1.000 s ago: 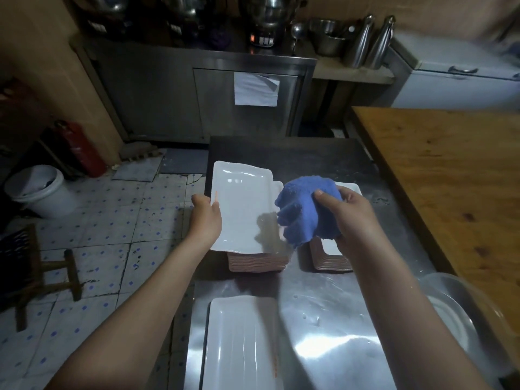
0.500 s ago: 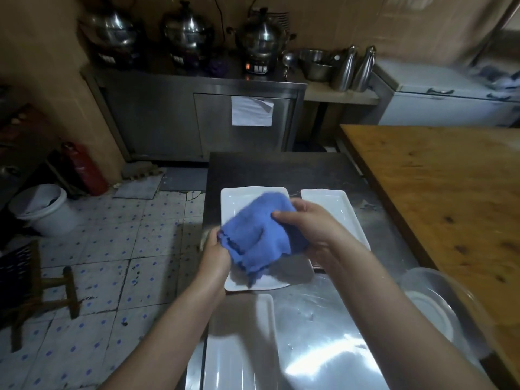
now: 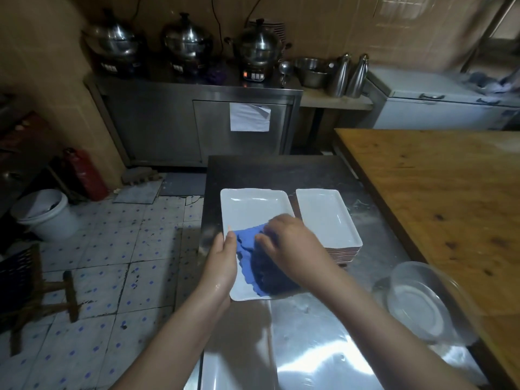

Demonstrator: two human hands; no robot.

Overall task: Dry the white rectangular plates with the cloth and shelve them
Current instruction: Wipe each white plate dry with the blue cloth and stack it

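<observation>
I hold a white rectangular plate (image 3: 250, 209) above the steel table (image 3: 309, 333). My left hand (image 3: 222, 263) grips its left edge, thumb on the rim. A blue cloth (image 3: 253, 263) lies on the plate's near half, and my right hand (image 3: 289, 243) presses down on it with bent fingers. To the right stands a stack of white rectangular plates (image 3: 326, 218) on the table. The held plate hides whatever is beneath it.
A clear bowl (image 3: 422, 302) sits at the table's right, against a wooden table (image 3: 439, 192). Another white plate (image 3: 236, 370) lies near the front edge. A steel cabinet (image 3: 197, 125) with pots stands at the back; a white bucket (image 3: 45, 212) and wooden stool (image 3: 42, 291) are on the tiled floor.
The cloth has come down from mid-air onto the plate and moved towards its near end under my right hand. The view has tilted upward.
</observation>
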